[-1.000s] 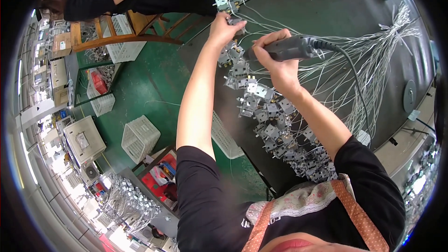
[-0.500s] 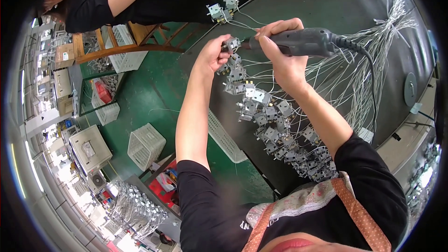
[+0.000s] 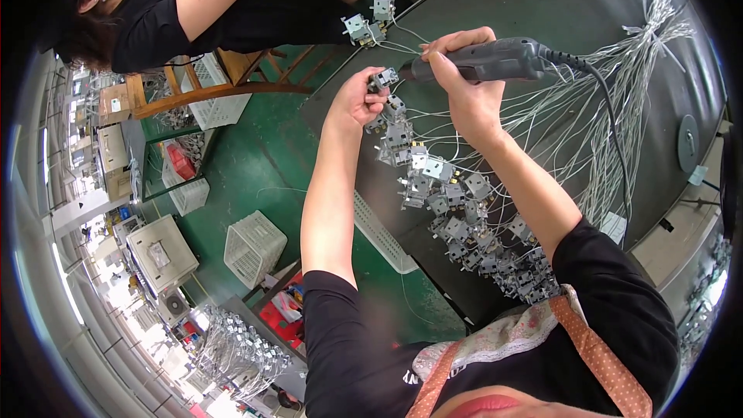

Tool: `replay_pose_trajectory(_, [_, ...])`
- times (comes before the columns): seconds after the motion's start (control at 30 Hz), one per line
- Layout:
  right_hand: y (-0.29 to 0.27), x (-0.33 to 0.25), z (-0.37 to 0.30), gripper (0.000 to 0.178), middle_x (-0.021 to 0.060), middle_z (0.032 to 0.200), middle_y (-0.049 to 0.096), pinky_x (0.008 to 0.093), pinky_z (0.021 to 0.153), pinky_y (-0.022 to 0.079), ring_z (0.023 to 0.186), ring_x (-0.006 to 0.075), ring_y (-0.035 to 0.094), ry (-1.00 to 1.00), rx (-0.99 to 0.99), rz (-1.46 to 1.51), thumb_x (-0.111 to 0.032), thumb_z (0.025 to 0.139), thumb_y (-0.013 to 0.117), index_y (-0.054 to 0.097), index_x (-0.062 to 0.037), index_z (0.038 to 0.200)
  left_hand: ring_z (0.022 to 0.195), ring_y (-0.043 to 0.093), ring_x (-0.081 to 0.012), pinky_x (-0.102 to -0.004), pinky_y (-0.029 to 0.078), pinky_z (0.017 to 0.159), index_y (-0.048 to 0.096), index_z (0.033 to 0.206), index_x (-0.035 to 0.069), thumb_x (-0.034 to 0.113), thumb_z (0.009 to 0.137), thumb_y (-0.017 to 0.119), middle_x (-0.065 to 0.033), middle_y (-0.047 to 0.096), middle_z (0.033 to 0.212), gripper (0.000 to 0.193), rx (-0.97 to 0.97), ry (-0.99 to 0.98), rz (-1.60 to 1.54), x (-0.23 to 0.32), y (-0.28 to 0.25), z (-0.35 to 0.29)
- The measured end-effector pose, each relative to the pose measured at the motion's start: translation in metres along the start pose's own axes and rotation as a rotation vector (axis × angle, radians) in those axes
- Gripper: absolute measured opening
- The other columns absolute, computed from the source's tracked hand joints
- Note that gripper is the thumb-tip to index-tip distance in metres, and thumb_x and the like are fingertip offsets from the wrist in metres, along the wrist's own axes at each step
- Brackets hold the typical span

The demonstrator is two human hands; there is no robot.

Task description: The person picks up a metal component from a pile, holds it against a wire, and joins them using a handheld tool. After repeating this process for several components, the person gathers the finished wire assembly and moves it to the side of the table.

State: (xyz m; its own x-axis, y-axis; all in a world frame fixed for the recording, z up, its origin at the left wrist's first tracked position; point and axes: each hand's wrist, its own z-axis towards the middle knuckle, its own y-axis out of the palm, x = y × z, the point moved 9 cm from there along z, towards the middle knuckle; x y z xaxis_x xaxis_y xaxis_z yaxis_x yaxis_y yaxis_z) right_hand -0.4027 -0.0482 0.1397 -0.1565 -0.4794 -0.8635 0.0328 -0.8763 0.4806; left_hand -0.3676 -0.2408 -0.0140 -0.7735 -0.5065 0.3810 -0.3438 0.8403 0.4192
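My left hand point(image 3: 357, 101) is closed on a small silver metal switch-like part point(image 3: 384, 80), gripping it between thumb and fingers above the table's left edge. My right hand point(image 3: 474, 101) wraps round a dark grey corded power tool point(image 3: 499, 60), probably an electric screwdriver. Its nose points left at the part; whether the two touch I cannot tell. Below my left hand, a long row of similar metal parts point(image 3: 437, 201) curves toward my apron, their thin white wires point(image 3: 542, 128) running right into a tied bundle point(image 3: 656, 27).
Two more metal parts point(image 3: 364, 29) lie at the table's far edge. The tool's black cord point(image 3: 615, 131) crosses the wires. A co-worker in black point(image 3: 286, 4) is beyond the table beside a wooden chair point(image 3: 232, 81). On the green floor stands a white plastic basket point(image 3: 255, 248).
The whole view has shifted slightly. The part in my left hand appears slightly turned, and the tool stays close to it in my right hand. The co-worker's head and arm have moved a little.
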Motion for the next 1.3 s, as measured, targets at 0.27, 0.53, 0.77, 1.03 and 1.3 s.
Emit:
replay_pose_trajectory(0.27, [0.006,0.000,-0.008,0.022,0.0070,0.084,0.062,0.0265,0.068,0.052,0.075,0.0109,0.061,0.008,-0.027,0.066,-0.002,0.079,0.070,0.051,-0.0021,0.091,0.036,0.031,-0.0038,-0.0181,0.020,0.032,0.054,0.080,0.008,0.024,0.094,0.055,-0.0017,0.047,0.057,0.021,0.032,0.012,0.009,-0.001,-0.005,-0.001])
replay_pose_trajectory(0.53, [-0.004,0.009,0.003,0.018,0.0073,0.088,0.061,0.0342,0.084,0.047,0.083,0.0149,0.059,0.069,-0.012,0.042,0.001,0.083,0.065,0.051,-0.0025,0.094,0.037,0.032,-0.0043,-0.0196,0.022,0.034,0.053,0.077,0.014,0.020,0.092,0.056,-0.0005,0.048,0.057,0.017,0.000,0.017,0.004,-0.001,-0.004,0.003])
replay_pose_trajectory(0.77, [0.008,0.003,0.001,0.019,0.0042,0.087,0.061,0.0266,0.069,0.048,0.077,0.0104,0.056,0.041,0.010,0.019,-0.004,0.080,0.070,0.056,-0.0038,0.091,0.036,0.031,-0.0036,-0.0181,0.020,0.032,0.054,0.081,0.010,0.026,0.092,0.057,-0.0022,0.049,0.058,0.020,0.197,0.075,0.040,0.009,-0.016,-0.006])
replay_pose_trajectory(1.03, [-0.010,0.003,-0.006,0.014,0.0035,0.087,0.060,0.0264,0.073,0.045,0.081,0.0110,0.055,0.043,0.018,0.069,-0.001,0.082,0.066,0.055,-0.0032,0.091,0.042,0.040,-0.0050,-0.0209,0.031,0.036,0.060,0.090,0.010,0.033,0.093,0.057,-0.0007,0.054,0.066,0.023,0.177,0.217,0.301,0.001,-0.006,-0.004])
replay_pose_trajectory(1.3, [-0.017,0.003,0.001,0.016,0.0014,0.082,0.059,0.0263,0.068,0.045,0.073,0.0101,0.054,0.133,0.073,0.037,0.000,0.079,0.069,0.057,-0.0034,0.089,0.110,0.055,-0.0443,-0.0445,0.045,0.095,0.058,0.113,-0.010,0.063,0.084,0.058,-0.0328,0.055,0.119,0.079,0.835,0.701,1.168,0.113,-0.038,-0.029])
